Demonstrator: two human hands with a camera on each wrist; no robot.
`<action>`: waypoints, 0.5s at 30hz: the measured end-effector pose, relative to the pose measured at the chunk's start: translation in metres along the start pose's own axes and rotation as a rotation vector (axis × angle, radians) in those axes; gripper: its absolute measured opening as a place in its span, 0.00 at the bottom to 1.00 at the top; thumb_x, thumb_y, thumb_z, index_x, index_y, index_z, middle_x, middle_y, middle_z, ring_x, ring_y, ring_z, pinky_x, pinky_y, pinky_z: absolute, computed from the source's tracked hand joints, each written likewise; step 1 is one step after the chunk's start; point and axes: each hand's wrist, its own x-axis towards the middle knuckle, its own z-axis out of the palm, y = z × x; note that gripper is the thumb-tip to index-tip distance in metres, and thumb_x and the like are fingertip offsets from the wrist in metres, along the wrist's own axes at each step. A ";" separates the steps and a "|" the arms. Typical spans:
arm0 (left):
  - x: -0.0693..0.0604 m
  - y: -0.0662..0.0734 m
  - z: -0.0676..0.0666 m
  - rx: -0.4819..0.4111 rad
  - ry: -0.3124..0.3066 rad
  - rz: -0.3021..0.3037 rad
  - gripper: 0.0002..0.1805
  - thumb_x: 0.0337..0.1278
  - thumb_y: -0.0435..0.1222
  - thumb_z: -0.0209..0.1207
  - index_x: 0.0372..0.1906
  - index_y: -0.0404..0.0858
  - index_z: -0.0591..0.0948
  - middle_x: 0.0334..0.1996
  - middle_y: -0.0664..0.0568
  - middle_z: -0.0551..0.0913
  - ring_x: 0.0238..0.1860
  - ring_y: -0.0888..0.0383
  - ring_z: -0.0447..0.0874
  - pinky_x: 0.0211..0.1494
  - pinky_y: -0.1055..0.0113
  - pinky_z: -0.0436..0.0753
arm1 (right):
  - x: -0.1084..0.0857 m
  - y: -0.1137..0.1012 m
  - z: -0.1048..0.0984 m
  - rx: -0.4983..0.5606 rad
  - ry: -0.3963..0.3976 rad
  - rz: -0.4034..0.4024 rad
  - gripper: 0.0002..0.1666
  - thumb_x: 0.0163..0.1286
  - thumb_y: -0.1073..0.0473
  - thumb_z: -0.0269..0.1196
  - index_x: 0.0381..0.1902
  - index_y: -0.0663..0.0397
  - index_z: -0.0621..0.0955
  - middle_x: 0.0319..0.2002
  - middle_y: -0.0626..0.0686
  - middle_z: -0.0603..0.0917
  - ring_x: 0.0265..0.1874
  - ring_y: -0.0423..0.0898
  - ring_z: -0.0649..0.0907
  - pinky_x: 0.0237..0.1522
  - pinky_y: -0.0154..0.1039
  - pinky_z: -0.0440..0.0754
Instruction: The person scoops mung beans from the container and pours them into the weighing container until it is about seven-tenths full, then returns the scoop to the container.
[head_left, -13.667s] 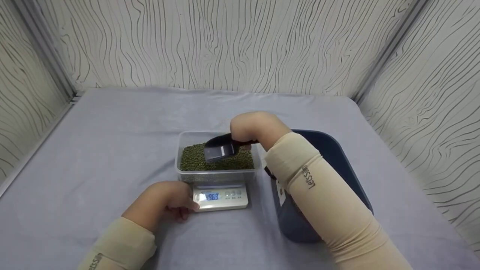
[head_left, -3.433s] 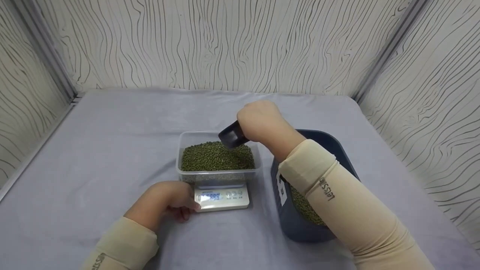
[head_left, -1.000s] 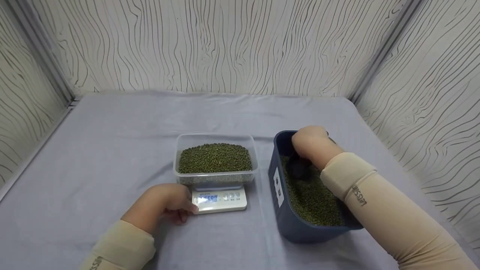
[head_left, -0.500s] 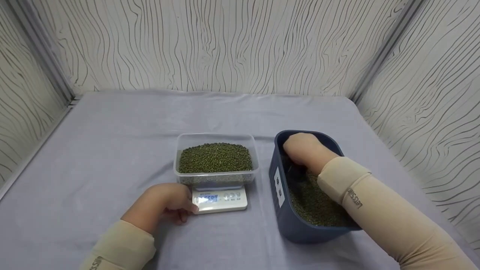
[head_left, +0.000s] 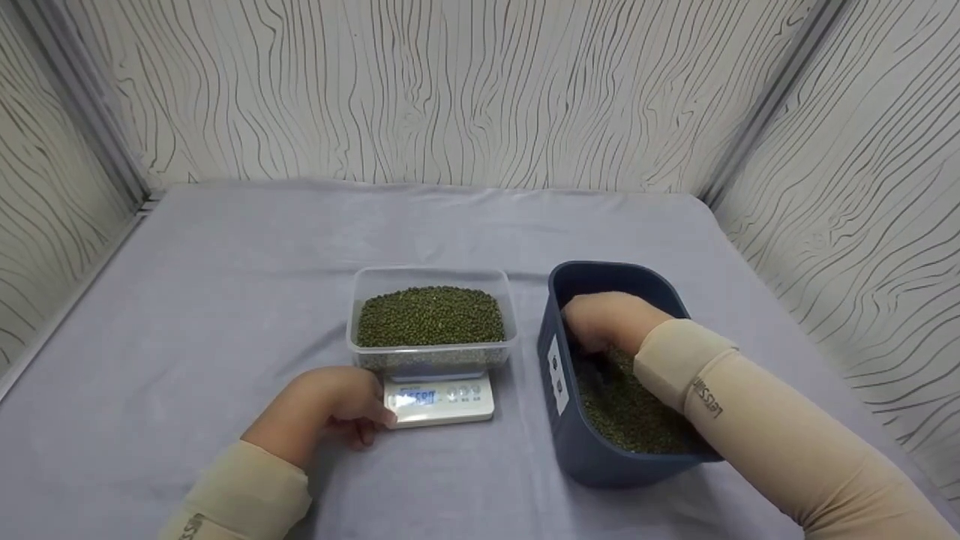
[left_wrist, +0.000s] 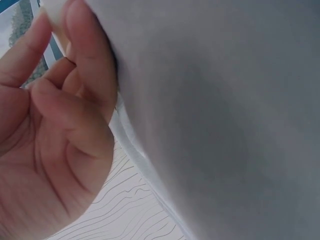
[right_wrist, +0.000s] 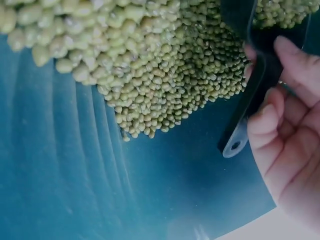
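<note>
My left hand (head_left: 341,394) pinches the near left corner of a white digital kitchen scale (head_left: 465,411). In the left wrist view its thumb and index finger meet on the scale's edge. On the scale rests a clear plastic container (head_left: 431,349) with green mung beans (head_left: 431,315) heaped inside. My right hand (head_left: 607,319) is down inside a dark blue bin (head_left: 630,469) of mung beans. It grips a black scoop by the handle (right_wrist: 260,75), as the right wrist view shows; the scoop's bowl is only partly visible among the beans.
A white label (head_left: 557,375) is on the bin's left side. A pale grey-lilac cloth (head_left: 262,240) covers the table. Patterned white panels (head_left: 420,90) stand behind and to the sides. The bin stands just right of the scale.
My right hand has carried the scoop from over the clear container into the bin and sunk lower there. The heap in the container has grown since the oldest frame. My left hand stays put.
</note>
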 end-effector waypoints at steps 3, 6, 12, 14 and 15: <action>0.000 -0.001 0.000 -0.006 -0.004 0.010 0.10 0.51 0.37 0.62 0.24 0.35 0.78 0.15 0.50 0.80 0.17 0.61 0.79 0.23 0.72 0.76 | 0.000 0.001 0.003 0.021 -0.007 -0.014 0.16 0.54 0.68 0.57 0.12 0.48 0.68 0.16 0.46 0.68 0.16 0.44 0.67 0.18 0.35 0.65; 0.000 -0.002 0.001 -0.033 -0.006 0.015 0.10 0.51 0.37 0.63 0.24 0.35 0.77 0.15 0.50 0.79 0.16 0.61 0.78 0.24 0.70 0.77 | 0.001 0.003 0.006 0.041 -0.020 -0.015 0.16 0.53 0.68 0.56 0.11 0.47 0.67 0.14 0.45 0.67 0.15 0.44 0.66 0.17 0.35 0.64; 0.001 -0.001 0.001 -0.044 0.004 -0.012 0.10 0.51 0.37 0.63 0.25 0.35 0.78 0.15 0.50 0.79 0.17 0.61 0.78 0.25 0.70 0.77 | 0.003 0.004 0.008 0.096 -0.125 0.022 0.17 0.54 0.69 0.55 0.12 0.46 0.66 0.14 0.46 0.64 0.14 0.44 0.63 0.17 0.37 0.62; 0.001 0.000 0.001 -0.030 0.007 -0.021 0.10 0.51 0.38 0.63 0.25 0.35 0.78 0.16 0.51 0.80 0.17 0.61 0.78 0.24 0.71 0.76 | 0.002 0.004 0.008 0.131 -0.166 0.037 0.18 0.53 0.69 0.56 0.12 0.47 0.66 0.13 0.46 0.62 0.14 0.44 0.62 0.17 0.37 0.60; 0.001 0.000 0.001 -0.027 0.008 -0.026 0.10 0.51 0.38 0.63 0.25 0.35 0.78 0.16 0.51 0.80 0.18 0.61 0.78 0.24 0.71 0.75 | 0.002 0.004 0.008 0.151 -0.183 0.048 0.18 0.52 0.70 0.57 0.12 0.47 0.66 0.12 0.45 0.61 0.14 0.44 0.61 0.17 0.37 0.59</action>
